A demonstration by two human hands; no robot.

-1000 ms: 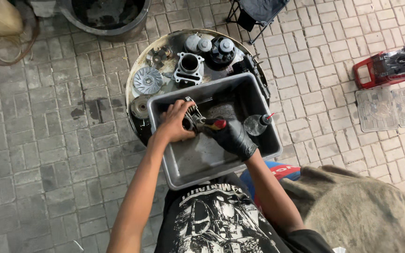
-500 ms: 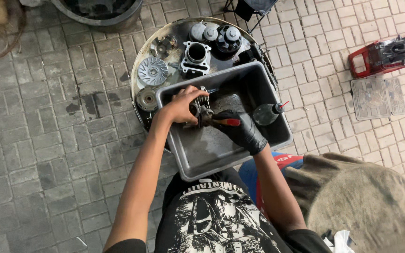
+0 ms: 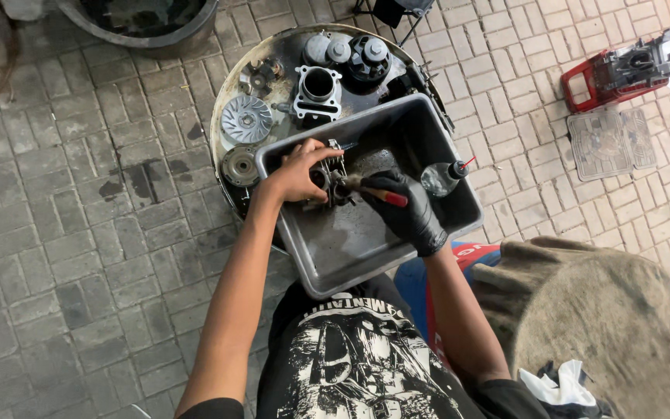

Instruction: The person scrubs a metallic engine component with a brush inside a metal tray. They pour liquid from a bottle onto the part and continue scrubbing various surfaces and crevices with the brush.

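Observation:
My bare left hand [image 3: 296, 172] grips a small metal engine part [image 3: 333, 180] over a grey metal wash tray [image 3: 327, 260]. My right hand [image 3: 405, 209], in a black glove, holds a red-handled brush [image 3: 381, 194] with its bristles against that part. A clear squeeze bottle with a red nozzle [image 3: 442, 177] lies in the tray at the right. The tray rests on a round dark metal pan [image 3: 230, 74].
On the round pan lie a cylinder block [image 3: 318, 87], a finned fan wheel [image 3: 246, 118], a clutch disc [image 3: 239, 164] and black round parts [image 3: 370, 56]. A red machine [image 3: 614, 71] stands at the upper right, a dirty grey cushion [image 3: 614, 326] at the lower right. Brick paving all around.
The view has shifted a little. Both hands stay on the part in the tray; the brush has moved slightly against it.

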